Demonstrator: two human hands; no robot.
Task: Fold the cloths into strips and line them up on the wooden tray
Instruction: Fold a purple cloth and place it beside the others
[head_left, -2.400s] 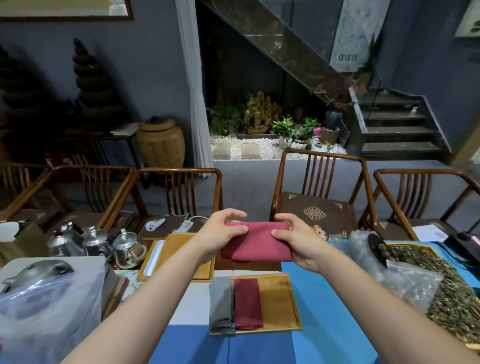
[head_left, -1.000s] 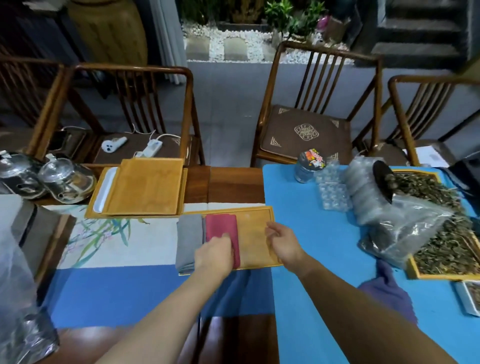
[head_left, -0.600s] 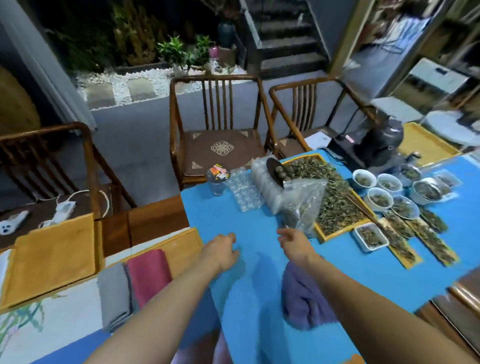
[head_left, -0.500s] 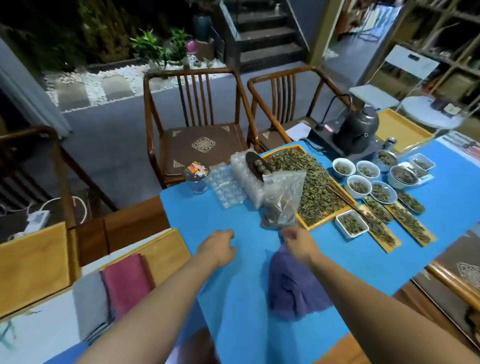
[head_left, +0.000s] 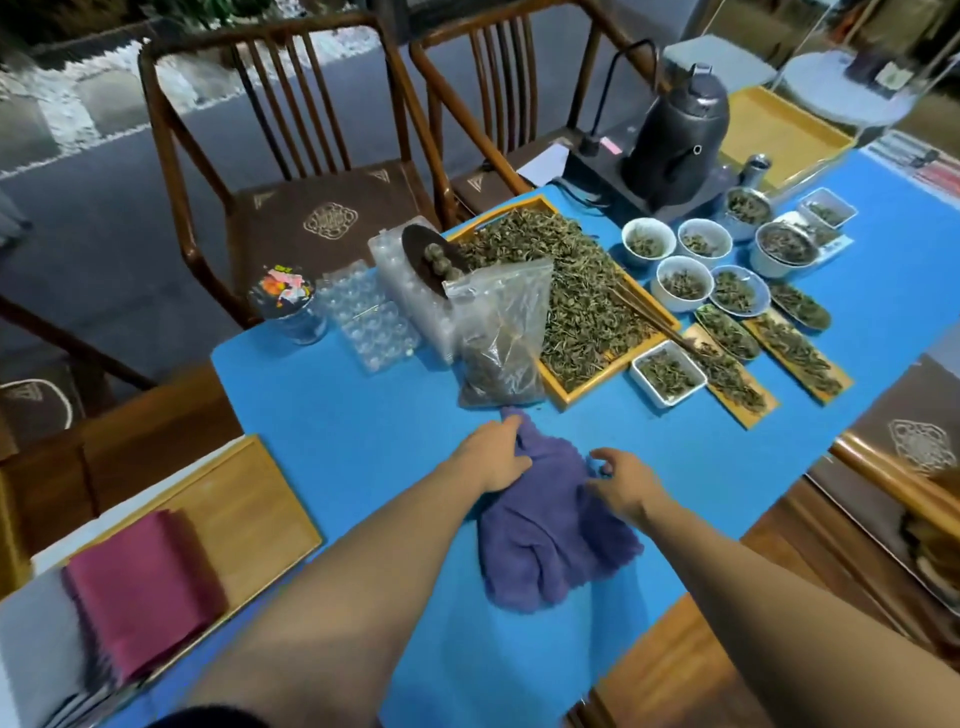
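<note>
A crumpled purple cloth (head_left: 550, 530) lies on the blue table cover in front of me. My left hand (head_left: 496, 457) rests on the cloth's upper left part, fingers closing on its far corner. My right hand (head_left: 621, 480) touches the cloth's right edge with fingers curled and apart. At the lower left the wooden tray (head_left: 244, 504) holds a folded red cloth strip (head_left: 143, 584), and a folded grey strip (head_left: 36, 649) lies beside it at the frame's edge.
Just beyond the cloth stands a plastic bag of tea leaves (head_left: 501, 338) against a wooden tray heaped with tea (head_left: 576, 296). Bowls and slats of tea (head_left: 727, 312), a dark kettle (head_left: 675, 135), clear blister packs (head_left: 371, 322) and a glass jar (head_left: 288, 306) fill the far side. Wooden chairs stand behind the table.
The red cloth I held earlier now lies folded on the tray beside the grey one. My view swung right, and both hands came down onto the purple cloth.
</note>
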